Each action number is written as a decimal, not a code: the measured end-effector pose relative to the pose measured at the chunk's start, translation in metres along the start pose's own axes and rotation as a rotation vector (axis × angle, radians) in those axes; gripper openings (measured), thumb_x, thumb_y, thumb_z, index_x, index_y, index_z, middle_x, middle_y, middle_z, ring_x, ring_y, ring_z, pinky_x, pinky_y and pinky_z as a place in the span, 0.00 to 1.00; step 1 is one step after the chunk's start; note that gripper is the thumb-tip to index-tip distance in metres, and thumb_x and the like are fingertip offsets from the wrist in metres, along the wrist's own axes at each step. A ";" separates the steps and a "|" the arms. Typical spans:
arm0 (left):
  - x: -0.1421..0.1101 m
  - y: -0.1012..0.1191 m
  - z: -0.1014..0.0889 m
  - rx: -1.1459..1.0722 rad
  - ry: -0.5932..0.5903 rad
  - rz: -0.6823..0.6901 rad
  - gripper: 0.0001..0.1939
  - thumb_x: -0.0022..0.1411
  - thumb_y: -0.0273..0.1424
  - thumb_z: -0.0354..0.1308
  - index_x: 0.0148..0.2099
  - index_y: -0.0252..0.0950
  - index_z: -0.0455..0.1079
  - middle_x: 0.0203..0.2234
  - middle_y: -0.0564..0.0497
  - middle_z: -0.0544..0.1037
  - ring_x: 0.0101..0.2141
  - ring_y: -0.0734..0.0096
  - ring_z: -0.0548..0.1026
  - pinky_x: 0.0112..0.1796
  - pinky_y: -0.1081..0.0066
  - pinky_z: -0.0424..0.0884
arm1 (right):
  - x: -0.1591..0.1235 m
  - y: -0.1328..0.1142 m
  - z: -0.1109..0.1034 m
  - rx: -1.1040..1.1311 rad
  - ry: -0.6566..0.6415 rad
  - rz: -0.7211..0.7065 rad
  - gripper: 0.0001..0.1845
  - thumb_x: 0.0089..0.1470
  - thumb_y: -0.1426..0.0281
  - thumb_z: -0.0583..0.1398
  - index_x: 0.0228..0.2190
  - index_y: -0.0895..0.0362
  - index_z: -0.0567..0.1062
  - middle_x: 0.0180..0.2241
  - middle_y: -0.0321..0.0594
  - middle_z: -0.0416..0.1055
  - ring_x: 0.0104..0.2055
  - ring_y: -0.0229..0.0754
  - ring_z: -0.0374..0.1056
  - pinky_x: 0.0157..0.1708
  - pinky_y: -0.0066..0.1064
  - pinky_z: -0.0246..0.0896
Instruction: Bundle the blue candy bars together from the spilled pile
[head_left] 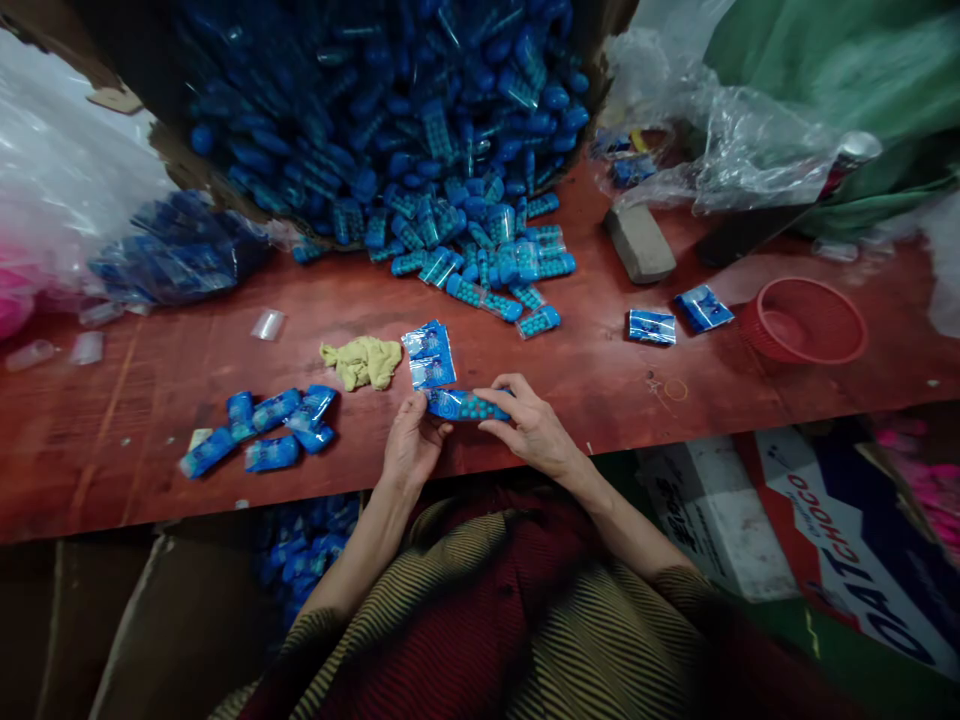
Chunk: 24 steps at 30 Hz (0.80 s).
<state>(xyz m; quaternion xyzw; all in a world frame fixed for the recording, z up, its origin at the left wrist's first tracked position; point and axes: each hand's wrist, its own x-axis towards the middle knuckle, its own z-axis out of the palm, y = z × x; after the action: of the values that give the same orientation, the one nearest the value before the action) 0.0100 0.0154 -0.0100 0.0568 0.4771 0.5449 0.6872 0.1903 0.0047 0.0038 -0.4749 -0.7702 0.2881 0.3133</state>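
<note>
Two bare hands hold one small bead-filled container at the near edge of the red table. It lies sideways between them, blue beads visible toward its right end and blue printed film around its left part. The left hand pinches the left end, thumb uppermost. The right hand grips the other end between thumb and fingers.

Just beyond the container sits a small stack of blue printed sleeves, with a crumpled yellow-green lump beside it. Several blue-wrapped pieces lie loosely grouped to the left; a short clear tube lies above that group.

A large heap of blue-capped containers spills onto the table from an open carton. Right of the heap are a grey block, two blue printed bundles and a round red basket. The basket's contents cannot be made out.
</note>
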 end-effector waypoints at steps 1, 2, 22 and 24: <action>0.000 0.000 0.000 0.007 0.001 0.004 0.08 0.54 0.31 0.63 0.33 0.34 0.67 0.23 0.55 0.75 0.21 0.77 0.72 0.19 0.79 0.66 | 0.000 -0.001 0.000 -0.016 -0.005 0.001 0.19 0.56 0.68 0.58 0.50 0.52 0.69 0.44 0.44 0.62 0.43 0.44 0.66 0.43 0.38 0.68; 0.000 0.000 0.000 0.015 0.002 0.011 0.08 0.53 0.31 0.63 0.32 0.34 0.67 0.23 0.55 0.75 0.21 0.77 0.72 0.19 0.79 0.66 | 0.001 -0.002 0.000 -0.026 -0.011 0.001 0.19 0.56 0.69 0.58 0.50 0.52 0.69 0.44 0.44 0.62 0.44 0.44 0.66 0.43 0.38 0.68; -0.004 -0.005 0.009 -0.094 0.072 -0.119 0.03 0.58 0.22 0.56 0.32 0.32 0.69 0.24 0.52 0.77 0.24 0.77 0.74 0.27 0.76 0.72 | -0.003 0.000 0.042 0.493 0.060 0.123 0.17 0.59 0.68 0.53 0.50 0.55 0.69 0.47 0.46 0.64 0.47 0.42 0.65 0.46 0.36 0.67; -0.004 -0.003 0.010 -0.093 0.069 -0.119 0.03 0.59 0.22 0.56 0.33 0.32 0.69 0.25 0.52 0.77 0.26 0.75 0.76 0.31 0.73 0.74 | -0.001 0.004 0.039 0.718 0.002 0.208 0.17 0.57 0.67 0.54 0.49 0.53 0.69 0.47 0.43 0.65 0.40 0.37 0.67 0.37 0.30 0.70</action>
<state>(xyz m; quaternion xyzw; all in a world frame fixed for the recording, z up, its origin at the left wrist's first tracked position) 0.0192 0.0153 -0.0045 -0.0222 0.4773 0.5263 0.7034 0.1628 -0.0004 -0.0241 -0.4106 -0.5675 0.5697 0.4299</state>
